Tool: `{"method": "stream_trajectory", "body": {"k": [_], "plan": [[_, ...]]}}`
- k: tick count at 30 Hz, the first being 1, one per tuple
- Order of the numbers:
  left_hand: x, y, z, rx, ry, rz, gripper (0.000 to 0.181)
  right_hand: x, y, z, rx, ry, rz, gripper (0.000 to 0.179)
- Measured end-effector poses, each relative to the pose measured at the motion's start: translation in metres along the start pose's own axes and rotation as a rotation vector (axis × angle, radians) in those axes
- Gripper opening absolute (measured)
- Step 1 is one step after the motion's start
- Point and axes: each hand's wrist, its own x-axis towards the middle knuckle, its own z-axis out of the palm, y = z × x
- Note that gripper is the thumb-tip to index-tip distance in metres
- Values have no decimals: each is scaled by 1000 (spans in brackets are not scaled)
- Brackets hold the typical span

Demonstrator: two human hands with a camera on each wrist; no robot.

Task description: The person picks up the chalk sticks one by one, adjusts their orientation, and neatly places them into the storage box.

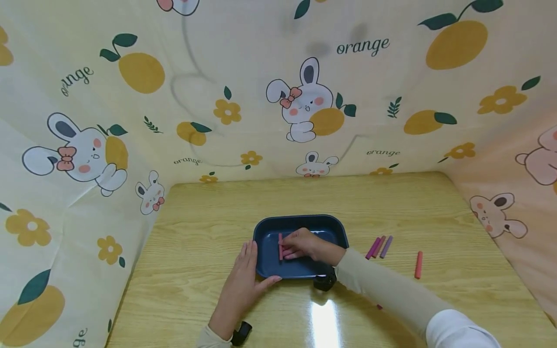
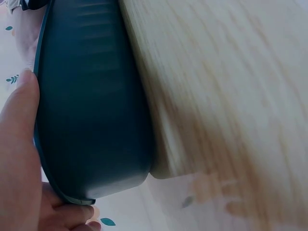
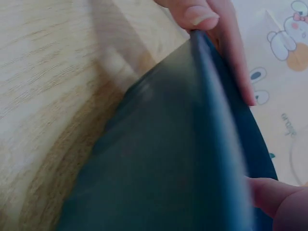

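A dark blue rectangular tray [image 1: 270, 266] stands on the wooden table. Inside it, the thumb and fingers of my right hand [image 1: 303, 243] pinch a pink crayon-like stick [image 1: 280, 252] held near its middle. My left hand [image 1: 245, 275] rests against the tray's left end, its fingers straight along the wall and the thumb over the front rim. The left wrist view shows that thumb [image 2: 24, 101] at the rim, with fingertips [image 2: 77, 216] past the corner. In the right wrist view the tray wall [image 3: 144, 144] hides the stick and most of the right hand.
Right of the tray lie a magenta stick [image 1: 372, 248], a reddish stick [image 1: 379, 246] and a purple stick [image 1: 386, 247] side by side. A coral stick [image 1: 418, 265] lies farther right. One dark pink end [image 1: 379, 306] peeks out beneath the right sleeve. Printed cloth [image 1: 243, 58] surrounds the table.
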Motion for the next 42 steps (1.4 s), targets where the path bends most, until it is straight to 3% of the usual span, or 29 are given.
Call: {"method": "stream_trajectory", "body": {"k": [17, 28, 42], "plan": [[2, -3, 1, 32, 12, 28, 105, 6, 4, 0, -32, 51, 61, 17], [2, -3, 0, 34, 22, 47, 105, 6, 6, 6, -144, 119, 2, 13], [3, -2, 0, 35, 30, 58, 105, 3, 4, 9, -170, 152, 1, 15]]}}
